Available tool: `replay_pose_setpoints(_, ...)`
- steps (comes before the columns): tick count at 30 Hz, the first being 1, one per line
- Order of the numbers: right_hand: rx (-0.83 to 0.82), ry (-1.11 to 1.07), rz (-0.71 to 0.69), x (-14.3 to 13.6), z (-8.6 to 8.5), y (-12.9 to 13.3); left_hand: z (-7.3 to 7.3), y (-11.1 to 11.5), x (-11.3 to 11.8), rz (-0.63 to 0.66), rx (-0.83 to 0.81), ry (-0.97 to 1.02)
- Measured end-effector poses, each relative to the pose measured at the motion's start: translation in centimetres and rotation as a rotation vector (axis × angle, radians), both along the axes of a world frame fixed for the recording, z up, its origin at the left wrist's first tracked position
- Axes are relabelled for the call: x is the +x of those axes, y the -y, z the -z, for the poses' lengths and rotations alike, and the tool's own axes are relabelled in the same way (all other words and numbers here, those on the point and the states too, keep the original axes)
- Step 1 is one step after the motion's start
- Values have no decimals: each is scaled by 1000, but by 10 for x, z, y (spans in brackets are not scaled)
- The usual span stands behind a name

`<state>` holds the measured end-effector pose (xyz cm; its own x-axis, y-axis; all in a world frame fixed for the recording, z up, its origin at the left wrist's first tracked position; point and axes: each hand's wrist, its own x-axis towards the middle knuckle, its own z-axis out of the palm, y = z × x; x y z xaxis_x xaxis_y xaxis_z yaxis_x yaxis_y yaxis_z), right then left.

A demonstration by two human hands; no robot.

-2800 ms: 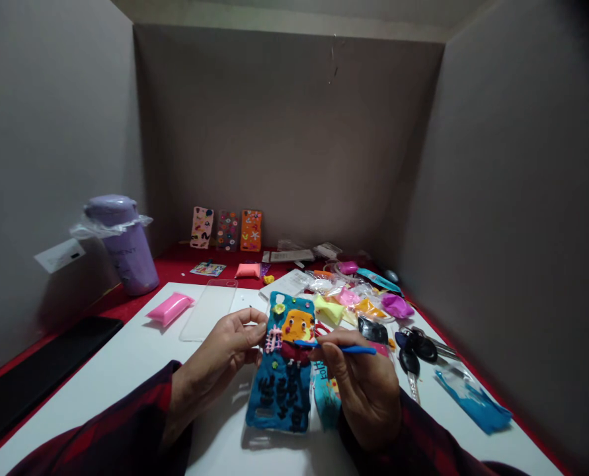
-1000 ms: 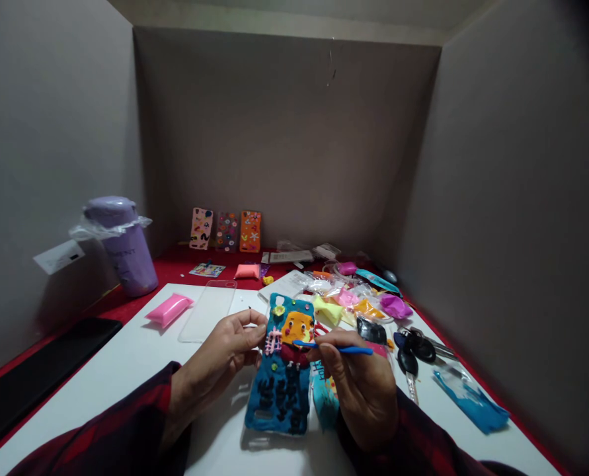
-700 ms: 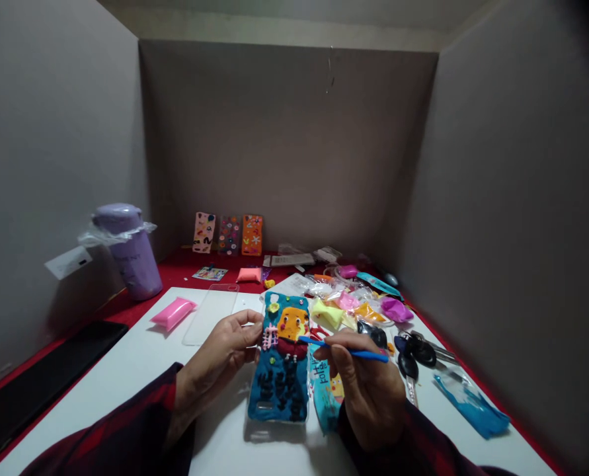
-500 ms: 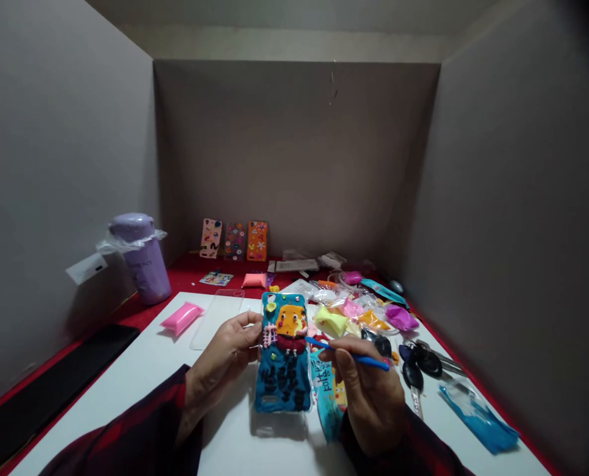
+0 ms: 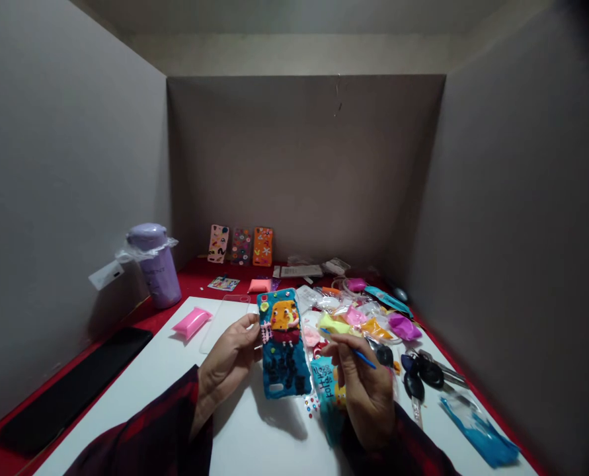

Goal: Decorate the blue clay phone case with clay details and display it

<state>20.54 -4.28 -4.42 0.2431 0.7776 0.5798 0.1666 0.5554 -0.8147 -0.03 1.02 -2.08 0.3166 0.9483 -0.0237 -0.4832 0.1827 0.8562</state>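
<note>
My left hand [image 5: 231,360] grips the left edge of a blue phone case [image 5: 287,367], raised and tilted above the white board. Clay decoration covers the case: an orange face, a dark red band below it, a small pink lattice and black lettering-like marks. In my right hand [image 5: 361,380] is a thin blue modelling tool [image 5: 365,360], pinched between the fingers, its tip apart from the case. Under that hand lies a teal printed packet [image 5: 326,390]. Small coloured beads [image 5: 311,406] are scattered on the board beside the packet.
A clear phone case [image 5: 219,324] and a pink clay packet [image 5: 192,322] lie left. Several clay packets [image 5: 373,328] and keys [image 5: 416,377] crowd the right. A purple tumbler [image 5: 161,274] and black phone [image 5: 76,390] stand and lie far left. Decorated cases [image 5: 263,246] lean at the back.
My right hand has drawn the blue tool back from the case's right edge. The case has turned slightly in my left hand. The camera view has shifted a little.
</note>
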Motion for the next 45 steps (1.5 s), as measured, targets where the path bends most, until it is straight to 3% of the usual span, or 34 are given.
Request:
replay_pose_setpoints(5,-203,-80,-94,-3,-7,-4,-10,6,12,75,-2,75)
replay_pose_setpoints(10,-395,-353,-279,-12,-19,-20,-20,3,24,116,20,50)
replay_pose_setpoints(13,-421,-398,-353,-14,-20,-29,-20,-1,28,6,13,-57)
replay_pose_setpoints(17,-422,-335,-353,-12,-15,-32,-13,-7,27,-98,15,-129)
replay_pose_setpoints(21,-469,-380,-366,-12,-13,-30,-10,-6,27,-91,10,-136)
replay_pose_setpoints(24,-493,-442,-385,-11,-11,-30,-12,-1,27,14,2,-52)
replay_pose_setpoints(32,-487,-479,-379,-9,-2,-32,-20,14,27,241,-63,135)
replay_pose_setpoints(38,-472,-446,-342,-11,0,-28,-17,17,32,281,-123,129)
replay_pose_setpoints(41,-412,-348,-215,-7,0,-27,-16,19,34,280,-123,165)
replay_pose_setpoints(45,-132,-137,22,2,-3,-20,-13,17,33,271,-131,181)
